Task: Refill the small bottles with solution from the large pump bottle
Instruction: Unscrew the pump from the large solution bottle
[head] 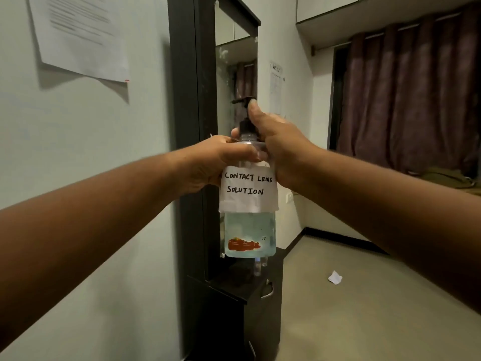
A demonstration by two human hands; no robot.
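In the head view, the large pump bottle (249, 204) is held up in the air in front of a dark mirror cabinet (192, 100). It is gripped at the shoulder by the left hand (208, 162), while the right hand (276, 144) is closed around the neck, with its thumb set against the black pump head (243, 100). Small clear bottles (259, 265) are glimpsed on the cabinet ledge below, partly hidden by the bottle's base. If the pump is pressed here, solution is likely to be sprayed onto the ledge or floor, since no small bottle is held under the nozzle; the bottle could also slip. "CONTACT LENS SOLUTION" is handwritten on the paper label (247, 186); "WS 12" appears on a wall sheet (276, 67).
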